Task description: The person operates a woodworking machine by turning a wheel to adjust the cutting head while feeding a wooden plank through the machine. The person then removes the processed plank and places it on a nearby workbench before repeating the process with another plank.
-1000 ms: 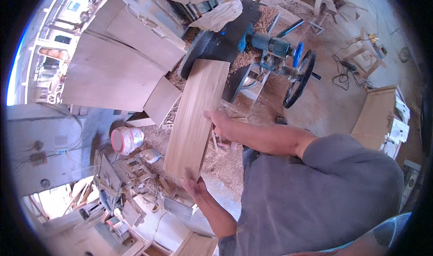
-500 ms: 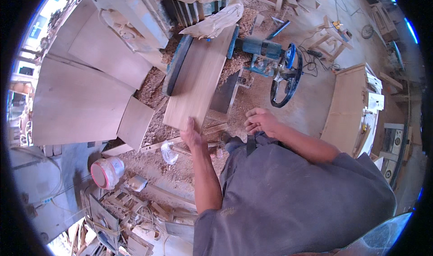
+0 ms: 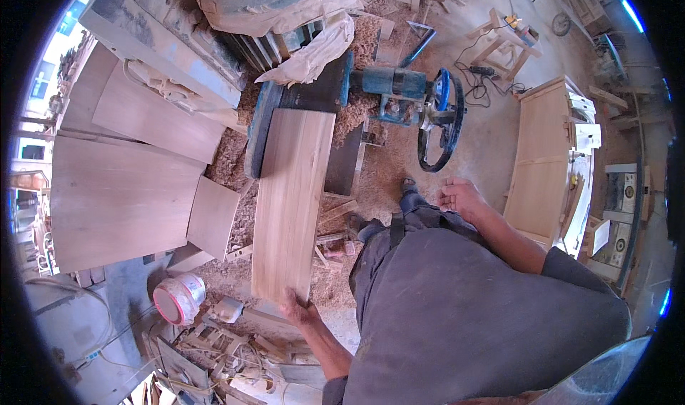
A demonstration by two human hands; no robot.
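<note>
My left hand (image 3: 301,311) grips the near end of a long, pale wooden board (image 3: 291,205), thumb on top and the fingers partly hidden beneath. The board's far end rests on the dark bed (image 3: 312,95) of a blue woodworking machine, beside its blue side rail (image 3: 262,130). A cream cloth (image 3: 317,52) hangs from the machine just beyond the board. My right hand (image 3: 460,197) is held in the air near my waist at the right, away from the board, its fingers loosely curled with nothing visible in them.
A blue-rimmed handwheel (image 3: 440,120) sticks out on the machine's right. Large panels (image 3: 121,198) lean at the left, near a red-and-white bucket (image 3: 178,299). Wood shavings (image 3: 228,152) and scraps cover the floor. A wooden cabinet piece (image 3: 542,162) stands at the right, with a small trestle (image 3: 506,45) beyond.
My left hand has drawn the board back toward me, and its far end has come out from under the cloth, baring the bed. My right hand has shifted rightward.
</note>
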